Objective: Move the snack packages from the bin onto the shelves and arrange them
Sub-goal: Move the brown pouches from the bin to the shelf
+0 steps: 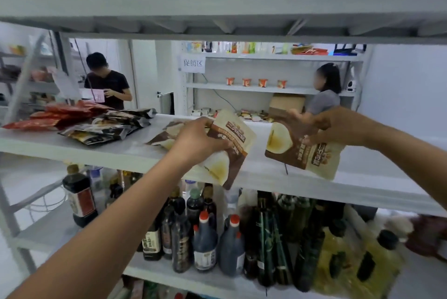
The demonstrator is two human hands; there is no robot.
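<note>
Shelf (135,151) filling, both hands full
Left hand (193,139) grips a brown pack (229,153) over the front edge; right hand (336,127) seems to pinch a second pack (297,153), though blurry; lay both flat beside the lying pack (162,138), well back from the edge.

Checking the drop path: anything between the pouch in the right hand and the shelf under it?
Nothing visible. The right hand grips the right pouch over a bare stretch of the shelf. The left pouch, held by the left hand, and the flat pouch on the shelf sit off to the left, apart from it.
</note>
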